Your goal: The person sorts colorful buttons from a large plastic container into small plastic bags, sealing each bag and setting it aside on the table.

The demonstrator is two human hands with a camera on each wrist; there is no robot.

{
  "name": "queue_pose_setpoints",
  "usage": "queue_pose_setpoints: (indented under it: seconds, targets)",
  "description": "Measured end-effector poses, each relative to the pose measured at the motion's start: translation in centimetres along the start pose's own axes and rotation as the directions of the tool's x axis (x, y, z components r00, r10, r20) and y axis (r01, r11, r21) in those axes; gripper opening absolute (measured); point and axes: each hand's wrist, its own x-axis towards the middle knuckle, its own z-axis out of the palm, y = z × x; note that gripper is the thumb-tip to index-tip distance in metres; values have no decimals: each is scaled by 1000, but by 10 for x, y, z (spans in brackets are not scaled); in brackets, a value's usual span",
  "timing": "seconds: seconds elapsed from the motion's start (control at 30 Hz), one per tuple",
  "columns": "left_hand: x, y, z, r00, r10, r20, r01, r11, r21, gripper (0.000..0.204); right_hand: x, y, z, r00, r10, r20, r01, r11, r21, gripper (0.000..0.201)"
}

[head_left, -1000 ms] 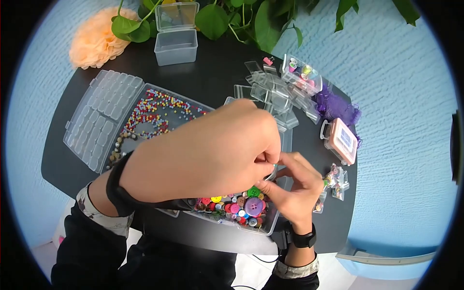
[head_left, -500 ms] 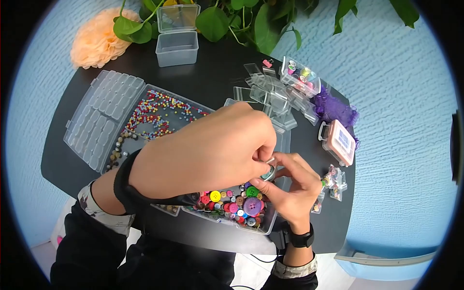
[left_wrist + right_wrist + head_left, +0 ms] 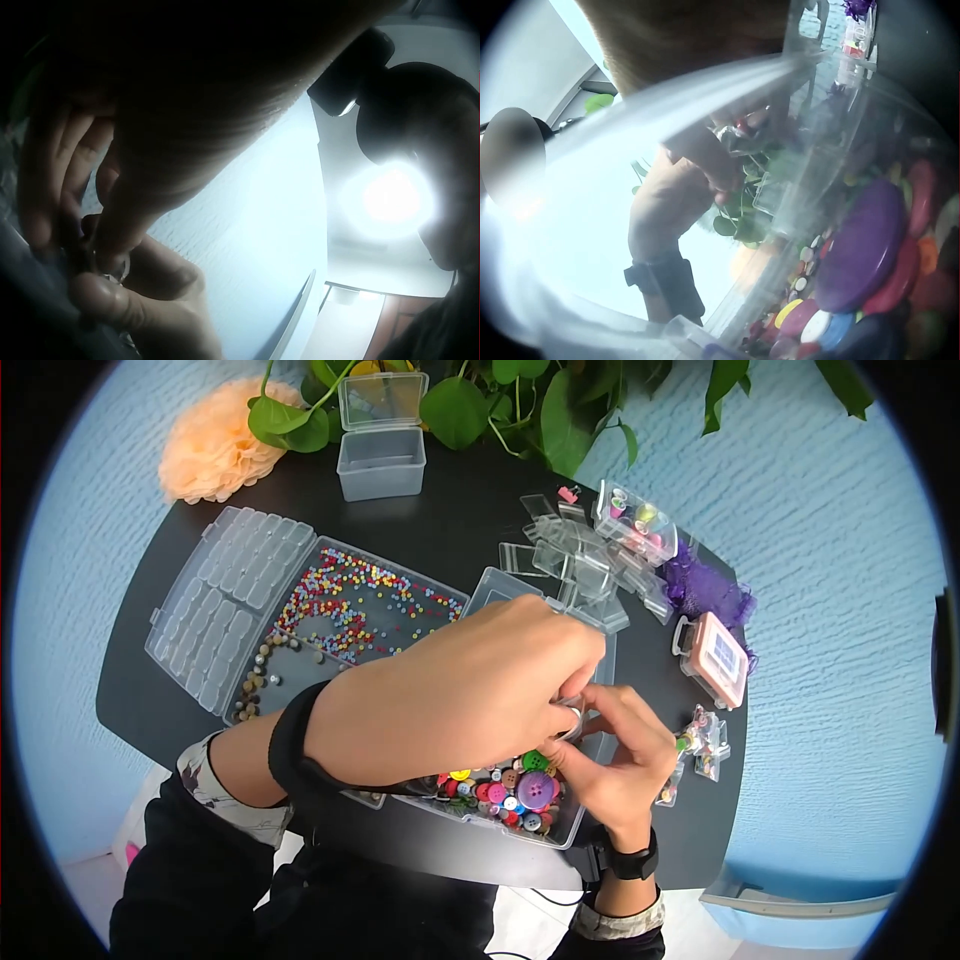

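Both hands meet above the clear divided box [image 3: 480, 822]. My left hand [image 3: 470, 670] reaches across from the left, its fingertips pinching a small clear, shiny round-edged piece [image 3: 573, 722]. On the other side my right hand [image 3: 622, 752] holds the same piece between thumb and fingers. Most of it is hidden by fingers, so I cannot tell its kind. Under the hands lie mixed coloured buttons, among them a large purple button [image 3: 536, 790] and a green button [image 3: 535, 761]. The right wrist view shows the left hand [image 3: 676, 187] beyond a clear plastic wall.
Small coloured beads [image 3: 345, 595] fill a compartment to the left, beside a ridged clear lid [image 3: 225, 605]. Clear plastic bags [image 3: 585, 560], a box of trinkets [image 3: 635, 525], purple mesh [image 3: 708, 590] and a pink-lidded case [image 3: 715, 658] stand right. An opened clear box [image 3: 381, 468] is behind.
Half a second ago the clear piece showed more openly between the fingertips, with teal in it. The hands have shifted slightly in view together with the whole scene; both keep their grip.
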Motion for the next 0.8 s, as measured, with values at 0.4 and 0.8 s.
queue_pose_setpoints:
  seconds: [0.4,0.8]
  targets:
    - [3,16,-22,982,167,88,-166,986,-8,23,10,3,-10,956,-102,-274,86,994,-68,40]
    - [7,54,-39,956,244,-160,-264,958,-114,23,68,-61,-55,945,-258,-199,214,952,-217,42]
